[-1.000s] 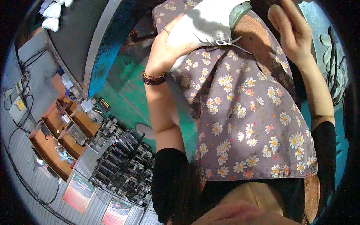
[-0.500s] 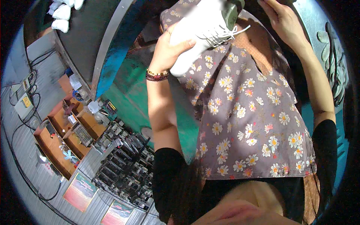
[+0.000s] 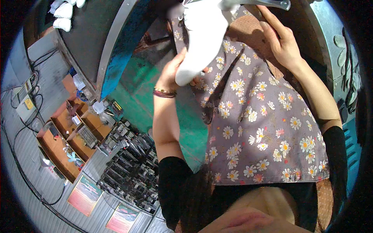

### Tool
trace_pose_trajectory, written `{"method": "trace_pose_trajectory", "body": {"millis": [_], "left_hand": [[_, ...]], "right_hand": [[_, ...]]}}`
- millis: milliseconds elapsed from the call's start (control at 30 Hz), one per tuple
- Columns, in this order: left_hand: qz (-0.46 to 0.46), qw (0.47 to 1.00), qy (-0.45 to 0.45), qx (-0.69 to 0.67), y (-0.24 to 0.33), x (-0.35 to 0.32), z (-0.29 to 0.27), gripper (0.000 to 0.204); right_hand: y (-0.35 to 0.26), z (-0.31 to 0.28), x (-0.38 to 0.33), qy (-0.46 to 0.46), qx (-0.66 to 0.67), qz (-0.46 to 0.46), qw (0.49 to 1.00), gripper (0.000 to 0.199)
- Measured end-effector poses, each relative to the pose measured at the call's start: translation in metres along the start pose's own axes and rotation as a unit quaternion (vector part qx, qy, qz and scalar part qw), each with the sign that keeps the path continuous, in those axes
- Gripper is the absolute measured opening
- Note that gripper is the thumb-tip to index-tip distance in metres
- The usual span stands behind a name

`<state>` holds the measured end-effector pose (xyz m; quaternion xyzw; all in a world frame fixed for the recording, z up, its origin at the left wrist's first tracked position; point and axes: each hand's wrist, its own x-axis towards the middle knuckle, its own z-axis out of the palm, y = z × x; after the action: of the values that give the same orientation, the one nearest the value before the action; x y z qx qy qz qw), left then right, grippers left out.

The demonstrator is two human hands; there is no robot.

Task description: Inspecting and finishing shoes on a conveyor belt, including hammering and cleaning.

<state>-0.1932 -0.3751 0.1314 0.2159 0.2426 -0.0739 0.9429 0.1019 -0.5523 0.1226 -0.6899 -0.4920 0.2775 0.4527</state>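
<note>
A white shoe point(image 3: 206, 35) hangs toe down at the upper middle, its top cut off by the frame's upper edge. My left hand point(image 3: 174, 73) grips it around the toe, fingers passing behind. A bit of white lace point(image 3: 180, 17) shows on its left side. Right of the shoe, my right hand point(image 3: 283, 40) has fingers stretched and thumb apart, with nothing visible in it. Just above those fingers runs a silver-grey metal bar point(image 3: 278, 4); whether they touch it I cannot tell. A blurred patch covers where bar and shoe meet.
Several white shoes point(image 3: 63, 17) stand on a dark curved surface point(image 3: 87, 35) at upper left. A blue-sided metal edge point(image 3: 116, 70) borders it. Wooden compartments point(image 3: 58, 153) and a rack of dark metal parts point(image 3: 130, 167) lie lower left. Gloves point(image 3: 342, 58) hang at right.
The shoe has turned so its laces and the dark green piece in its opening no longer show. My left hand has shifted to the toe. My right hand has moved down and left.
</note>
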Motion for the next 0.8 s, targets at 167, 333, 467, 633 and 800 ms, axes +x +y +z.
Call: {"method": "trace_pose_trajectory", "body": {"millis": [167, 333, 467, 633, 800], "left_hand": [[0.016, 0.841, 0.309, 0.444, 0.030, 0.009, 0.031, 0.054], [0.079, 0.703, 0.336, 0.622, 0.046, 0.060, 0.047, 0.046], [0.155, 0.768, 0.316, 0.535, 0.041, 0.069, 0.038, 0.045], [0.164, 0.733, 0.341, 0.566, 0.035, 0.066, 0.048, 0.050], [0.163, 0.727, 0.364, 0.558, 0.025, 0.075, 0.037, 0.058]], "right_hand": [[-0.004, 0.018, 0.005, -0.007, -0.105, -0.133, 0.986, 0.039], [-0.013, 0.006, 0.011, -0.069, 0.002, 0.018, 0.997, 0.040], [-0.017, -0.018, 0.017, 0.092, -0.106, -0.094, 0.986, 0.039], [-0.040, -0.032, 0.028, 0.066, 0.201, -0.201, 0.956, 0.041], [-0.039, -0.008, 0.038, -0.102, -0.072, -0.126, 0.984, 0.040]]}}
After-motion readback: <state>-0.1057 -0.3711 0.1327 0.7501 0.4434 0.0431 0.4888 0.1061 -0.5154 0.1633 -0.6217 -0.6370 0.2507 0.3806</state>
